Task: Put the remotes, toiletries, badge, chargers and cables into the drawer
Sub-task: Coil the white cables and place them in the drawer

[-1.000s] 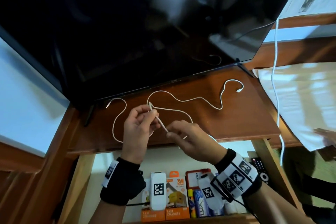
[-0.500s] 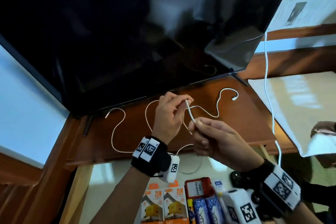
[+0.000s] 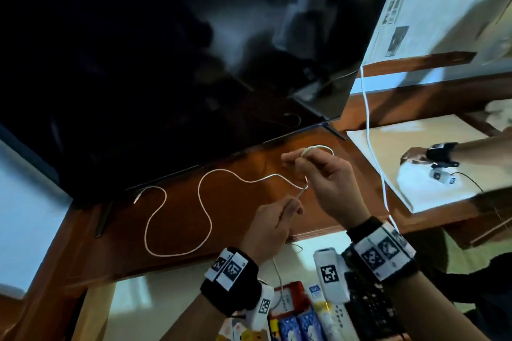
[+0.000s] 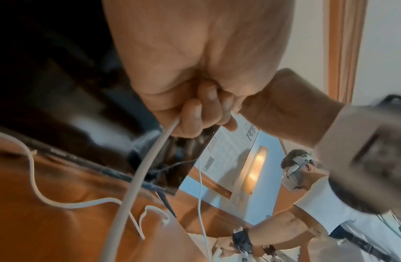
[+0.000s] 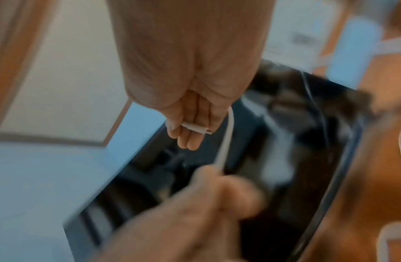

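A thin white cable (image 3: 206, 202) snakes over the wooden table top (image 3: 180, 230) below the TV. My left hand (image 3: 295, 202) pinches the cable near the table's front edge; in the left wrist view its curled fingers (image 4: 195, 113) close round the cord (image 4: 139, 177). My right hand (image 3: 300, 156), further back near the TV's right foot, holds the cable's right end. The right wrist view shows the white plug (image 5: 196, 128) across its fingers (image 5: 190, 140). The open drawer (image 3: 166, 299) below holds charger boxes (image 3: 249, 336), blue tubes (image 3: 299, 327) and a black remote (image 3: 368, 310).
A large black TV (image 3: 166, 63) stands close behind the cable. A second white cable (image 3: 371, 133) hangs down at the right past the table edge. Another person's hand (image 3: 415, 158) rests on a pale surface (image 3: 415, 188) to the right.
My right hand has moved back and right to the cable's far end and now holds its plug. My left hand has dropped toward the front edge, still pinching the cable.
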